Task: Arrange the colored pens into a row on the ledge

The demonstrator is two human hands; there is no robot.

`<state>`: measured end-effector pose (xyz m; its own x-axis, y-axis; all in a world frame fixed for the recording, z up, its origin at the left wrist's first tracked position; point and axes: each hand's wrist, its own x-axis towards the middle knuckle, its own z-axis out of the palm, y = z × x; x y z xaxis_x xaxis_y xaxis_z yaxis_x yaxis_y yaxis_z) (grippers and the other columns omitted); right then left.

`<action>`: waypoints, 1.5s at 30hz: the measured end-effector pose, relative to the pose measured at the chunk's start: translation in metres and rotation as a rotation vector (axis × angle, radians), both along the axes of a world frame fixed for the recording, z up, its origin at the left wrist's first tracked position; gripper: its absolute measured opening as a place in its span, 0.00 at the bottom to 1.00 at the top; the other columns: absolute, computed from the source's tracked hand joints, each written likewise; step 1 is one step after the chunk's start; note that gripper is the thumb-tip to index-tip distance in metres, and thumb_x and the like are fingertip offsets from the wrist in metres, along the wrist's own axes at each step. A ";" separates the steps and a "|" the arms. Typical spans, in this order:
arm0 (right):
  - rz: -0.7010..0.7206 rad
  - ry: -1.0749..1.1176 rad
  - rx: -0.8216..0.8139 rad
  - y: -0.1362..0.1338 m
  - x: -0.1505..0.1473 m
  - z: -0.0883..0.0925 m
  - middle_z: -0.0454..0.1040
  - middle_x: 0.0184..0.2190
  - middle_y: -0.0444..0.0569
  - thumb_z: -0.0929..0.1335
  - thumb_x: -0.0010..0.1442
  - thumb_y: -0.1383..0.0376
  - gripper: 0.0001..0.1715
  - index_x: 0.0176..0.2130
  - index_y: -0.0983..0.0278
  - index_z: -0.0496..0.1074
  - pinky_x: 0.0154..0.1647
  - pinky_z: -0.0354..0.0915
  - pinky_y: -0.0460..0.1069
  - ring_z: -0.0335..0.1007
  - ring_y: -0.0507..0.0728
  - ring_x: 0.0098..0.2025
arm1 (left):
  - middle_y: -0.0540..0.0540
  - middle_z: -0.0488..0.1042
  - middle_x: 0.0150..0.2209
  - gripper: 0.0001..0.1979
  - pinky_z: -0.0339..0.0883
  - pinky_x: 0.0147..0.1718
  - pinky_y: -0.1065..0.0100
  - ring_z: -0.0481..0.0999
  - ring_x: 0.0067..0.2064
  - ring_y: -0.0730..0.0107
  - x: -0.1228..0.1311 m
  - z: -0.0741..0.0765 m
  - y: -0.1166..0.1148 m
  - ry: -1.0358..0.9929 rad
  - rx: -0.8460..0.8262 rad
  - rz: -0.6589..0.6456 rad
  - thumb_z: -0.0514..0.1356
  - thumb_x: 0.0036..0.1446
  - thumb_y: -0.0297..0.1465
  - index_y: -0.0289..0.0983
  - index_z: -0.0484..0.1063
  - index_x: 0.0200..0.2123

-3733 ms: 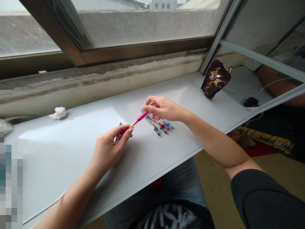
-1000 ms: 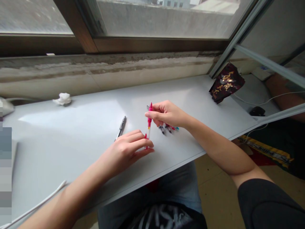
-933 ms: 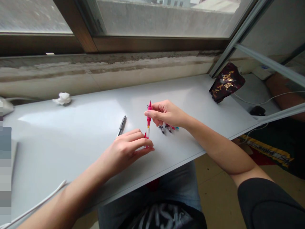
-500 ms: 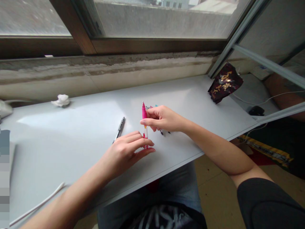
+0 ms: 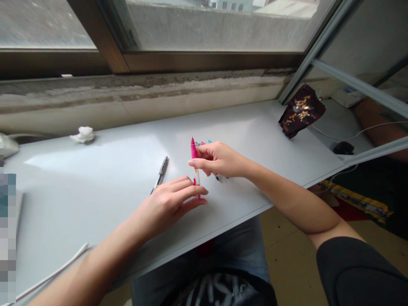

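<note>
A pink pen (image 5: 194, 149) with a clear lower barrel stands nearly upright between my hands, its pointed end up. My right hand (image 5: 218, 158) pinches it at the pink grip with thumb and fingers. Lower down, my left hand (image 5: 174, 197) has its index finger and thumb around the pen's bottom end, which the index finger partly covers. A grey and clear pen (image 5: 162, 169) lies on the table (image 5: 95, 182) just beyond my left hand. Several more pens (image 5: 217, 177) lie beneath my right hand, mostly hidden by it.
A crumpled white tissue (image 5: 83, 134) lies near the wall at the left. At the far right stands a dark packet (image 5: 301, 111) with gold lettering, beside a metal frame (image 5: 360, 80). A white cable (image 5: 54, 272) runs along the near left.
The pink pen leans slightly more to the left at its top. Both hands have kept almost the same place and hold, while the view has shifted a little.
</note>
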<state>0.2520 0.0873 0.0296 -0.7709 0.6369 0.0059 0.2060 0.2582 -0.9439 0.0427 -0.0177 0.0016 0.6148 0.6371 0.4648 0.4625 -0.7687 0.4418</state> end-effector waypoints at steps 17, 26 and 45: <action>-0.074 -0.193 0.045 0.001 0.000 0.007 0.73 0.22 0.41 0.70 0.72 0.57 0.20 0.31 0.64 0.68 0.31 0.60 0.47 0.64 0.49 0.24 | 0.41 0.80 0.41 0.13 0.74 0.40 0.61 0.80 0.42 0.58 0.004 -0.005 -0.001 0.154 0.121 0.016 0.56 0.76 0.26 0.33 0.71 0.60; -0.098 -0.235 0.009 0.001 -0.001 0.010 0.73 0.21 0.41 0.71 0.71 0.57 0.20 0.30 0.64 0.69 0.31 0.61 0.47 0.66 0.49 0.24 | 0.45 0.78 0.37 0.10 0.71 0.37 0.63 0.77 0.39 0.62 0.004 -0.002 0.000 0.178 0.129 0.003 0.54 0.77 0.24 0.34 0.71 0.56; -0.096 -0.209 -0.084 0.003 0.002 0.008 0.71 0.19 0.38 0.72 0.71 0.60 0.19 0.30 0.64 0.68 0.23 0.58 0.44 0.60 0.46 0.18 | 0.44 0.77 0.38 0.08 0.71 0.39 0.62 0.75 0.39 0.61 0.007 0.002 -0.001 0.197 0.174 0.019 0.53 0.76 0.24 0.35 0.71 0.53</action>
<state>0.2535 0.0905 0.0380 -0.6855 0.6991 -0.2033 0.4191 0.1506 -0.8954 0.0495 -0.0183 0.0037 0.6932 0.5698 0.4414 0.5411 -0.8159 0.2035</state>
